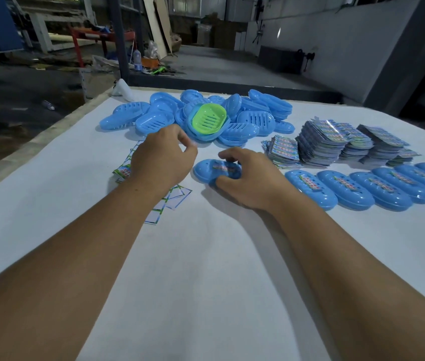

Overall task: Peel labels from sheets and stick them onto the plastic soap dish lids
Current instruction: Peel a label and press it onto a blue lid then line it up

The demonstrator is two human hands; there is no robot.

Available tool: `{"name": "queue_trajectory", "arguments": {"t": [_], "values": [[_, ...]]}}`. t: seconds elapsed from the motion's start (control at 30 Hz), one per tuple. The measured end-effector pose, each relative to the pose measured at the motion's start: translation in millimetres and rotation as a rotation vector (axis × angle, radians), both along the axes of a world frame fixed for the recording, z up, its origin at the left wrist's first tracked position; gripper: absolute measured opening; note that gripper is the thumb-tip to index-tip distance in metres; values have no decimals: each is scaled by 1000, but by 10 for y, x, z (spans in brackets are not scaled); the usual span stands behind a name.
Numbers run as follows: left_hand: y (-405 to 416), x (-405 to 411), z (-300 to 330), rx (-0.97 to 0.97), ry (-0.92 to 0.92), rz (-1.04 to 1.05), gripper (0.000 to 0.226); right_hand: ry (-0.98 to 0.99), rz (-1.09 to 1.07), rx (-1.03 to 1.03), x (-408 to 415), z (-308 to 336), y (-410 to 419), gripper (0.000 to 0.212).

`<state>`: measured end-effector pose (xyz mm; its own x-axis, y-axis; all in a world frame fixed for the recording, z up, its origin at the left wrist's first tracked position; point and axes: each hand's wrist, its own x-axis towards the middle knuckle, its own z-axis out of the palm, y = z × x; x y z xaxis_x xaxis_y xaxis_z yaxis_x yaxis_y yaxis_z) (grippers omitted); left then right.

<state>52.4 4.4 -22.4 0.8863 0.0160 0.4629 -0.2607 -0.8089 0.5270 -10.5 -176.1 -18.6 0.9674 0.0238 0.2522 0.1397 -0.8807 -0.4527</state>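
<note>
Right hand (pixel 248 178) grips labelled lid (pixel 218 171) to steady it — left hand (pixel 162 157) loosely curled, empty, near lid pile (pixel 195 115) for next one.

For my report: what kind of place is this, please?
Probably a small factory or warehouse packing area: a heap of blue soap dish parts, stacks of label sheets, a row of labelled lids, bare concrete floor behind.
</note>
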Motion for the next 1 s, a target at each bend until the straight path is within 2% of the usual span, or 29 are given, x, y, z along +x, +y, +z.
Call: {"name": "queue_trajectory", "arguments": {"t": [0.2,0.43,0.73,1.0], "values": [[-6,-6,-28,13,12,-12,15,7,-245,-244,-257,15,-36,56],[-8,-36,-25,-13,26,-27,16,-6,-518,-376,-530,11,-104,59],[-8,-76,0,-9,38,-33,14,13,-649,-232,-626,-11,-323,54],[39,-48,6,-18,52,-23,16,-90,-730,-146,-612,-28,-536,47]]}}
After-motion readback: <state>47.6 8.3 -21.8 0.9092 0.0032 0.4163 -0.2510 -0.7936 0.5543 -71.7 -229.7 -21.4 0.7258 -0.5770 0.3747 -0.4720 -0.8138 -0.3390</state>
